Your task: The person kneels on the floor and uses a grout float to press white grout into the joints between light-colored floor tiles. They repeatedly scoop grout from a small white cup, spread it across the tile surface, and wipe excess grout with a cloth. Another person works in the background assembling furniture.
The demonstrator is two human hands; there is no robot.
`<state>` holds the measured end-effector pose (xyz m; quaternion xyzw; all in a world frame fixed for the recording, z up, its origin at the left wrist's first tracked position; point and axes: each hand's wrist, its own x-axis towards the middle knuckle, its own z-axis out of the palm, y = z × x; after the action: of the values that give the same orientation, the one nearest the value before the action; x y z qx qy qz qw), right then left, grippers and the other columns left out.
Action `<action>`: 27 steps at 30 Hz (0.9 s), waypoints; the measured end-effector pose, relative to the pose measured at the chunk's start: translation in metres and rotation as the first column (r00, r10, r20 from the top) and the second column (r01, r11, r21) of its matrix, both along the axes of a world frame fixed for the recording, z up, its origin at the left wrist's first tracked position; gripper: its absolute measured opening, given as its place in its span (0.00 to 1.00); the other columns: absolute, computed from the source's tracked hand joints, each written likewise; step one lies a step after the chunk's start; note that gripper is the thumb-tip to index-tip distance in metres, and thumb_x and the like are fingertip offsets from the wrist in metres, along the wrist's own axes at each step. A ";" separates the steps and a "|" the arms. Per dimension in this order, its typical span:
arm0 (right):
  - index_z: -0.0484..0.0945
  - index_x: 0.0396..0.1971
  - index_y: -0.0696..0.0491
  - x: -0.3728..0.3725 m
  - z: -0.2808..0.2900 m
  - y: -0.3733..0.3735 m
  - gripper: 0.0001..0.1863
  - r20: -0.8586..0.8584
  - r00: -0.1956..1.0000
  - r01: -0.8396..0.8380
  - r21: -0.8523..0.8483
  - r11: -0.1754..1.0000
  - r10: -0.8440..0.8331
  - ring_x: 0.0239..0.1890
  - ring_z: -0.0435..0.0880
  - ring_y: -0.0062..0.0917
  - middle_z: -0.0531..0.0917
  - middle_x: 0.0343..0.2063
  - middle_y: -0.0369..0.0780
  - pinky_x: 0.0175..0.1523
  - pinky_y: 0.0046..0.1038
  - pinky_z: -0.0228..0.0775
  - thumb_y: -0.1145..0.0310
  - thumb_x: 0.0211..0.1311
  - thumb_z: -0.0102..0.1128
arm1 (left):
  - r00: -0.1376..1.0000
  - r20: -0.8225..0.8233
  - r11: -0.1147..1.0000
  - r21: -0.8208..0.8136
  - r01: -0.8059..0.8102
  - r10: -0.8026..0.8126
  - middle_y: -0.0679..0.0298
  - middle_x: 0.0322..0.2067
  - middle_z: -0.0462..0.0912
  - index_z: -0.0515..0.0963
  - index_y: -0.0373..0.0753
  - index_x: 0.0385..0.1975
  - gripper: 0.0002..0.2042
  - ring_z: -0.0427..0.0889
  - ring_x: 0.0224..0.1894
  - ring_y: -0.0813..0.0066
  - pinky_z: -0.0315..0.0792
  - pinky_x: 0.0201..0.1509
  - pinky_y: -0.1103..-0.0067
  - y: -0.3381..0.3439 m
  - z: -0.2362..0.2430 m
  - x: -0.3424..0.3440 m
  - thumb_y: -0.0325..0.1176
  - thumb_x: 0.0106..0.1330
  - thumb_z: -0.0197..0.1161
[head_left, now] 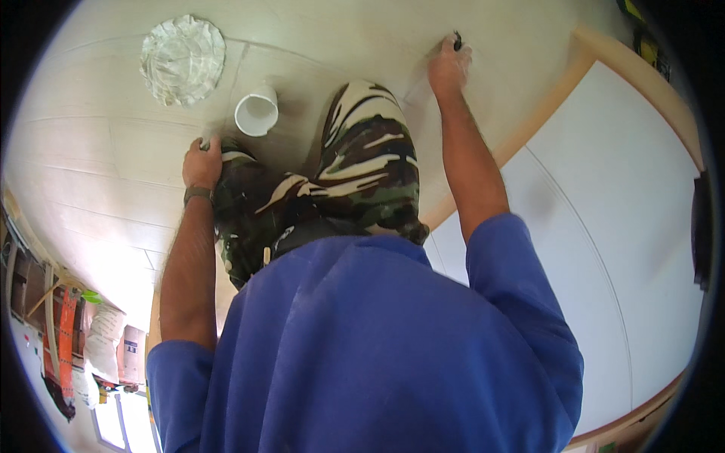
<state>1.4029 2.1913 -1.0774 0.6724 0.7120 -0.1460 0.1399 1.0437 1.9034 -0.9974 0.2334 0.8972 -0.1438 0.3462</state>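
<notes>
My right hand (449,68), dusted white, is on the pale tiled floor (310,41) at upper middle right, closed on a small dark object, too small to name. My left hand (202,162) is beside my left knee, fingers curled round a small pale object that I cannot make out. A white cylindrical container (257,113) with an open mouth sits near my left knee. Farther up and left lies a round, crumpled, whitish sheet or dish (181,60), smeared white. My legs in camouflage trousers (366,151) are bent between both hands.
A large white board with a curved line and light wooden edging (589,249) fills the right side. At the lower left rim are an orange ladder-like thing (66,343), white sacks (106,343), planks and a bright window (124,419). Dark and yellow items sit at the upper right rim.
</notes>
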 end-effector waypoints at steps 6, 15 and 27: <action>0.59 0.60 0.54 0.003 0.000 -0.010 0.28 0.036 0.999 0.040 -0.035 0.999 -0.039 0.51 0.70 0.46 0.66 0.50 0.54 0.53 0.39 0.67 0.70 0.58 0.50 | 1.000 0.021 1.000 -0.017 -0.021 0.022 0.43 0.46 0.76 0.71 0.34 0.52 0.31 0.74 0.51 0.49 0.67 0.55 0.65 -0.004 0.002 0.003 0.56 0.59 0.50; 0.58 0.61 0.54 0.008 0.002 -0.031 0.27 0.062 0.997 -0.046 -0.004 0.999 0.047 0.50 0.70 0.47 0.66 0.49 0.54 0.51 0.40 0.69 0.68 0.60 0.47 | 1.000 -0.009 0.999 -0.043 -0.029 0.029 0.44 0.46 0.76 0.72 0.35 0.52 0.31 0.75 0.51 0.51 0.67 0.56 0.66 -0.009 -0.001 0.003 0.56 0.59 0.50; 0.60 0.62 0.45 0.015 0.011 -0.057 0.29 -0.005 0.968 -0.249 -0.077 0.965 0.249 0.58 0.63 0.47 0.59 0.62 0.44 0.60 0.52 0.54 0.65 0.58 0.50 | 1.000 0.014 1.000 -0.012 -0.025 0.025 0.42 0.46 0.76 0.72 0.34 0.51 0.31 0.74 0.50 0.49 0.67 0.55 0.65 -0.005 0.000 0.000 0.55 0.59 0.49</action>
<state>1.4177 2.1347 -1.0667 0.5721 0.7844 -0.1528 0.1848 1.0437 1.8984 -0.9974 0.2211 0.8968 -0.1429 0.3555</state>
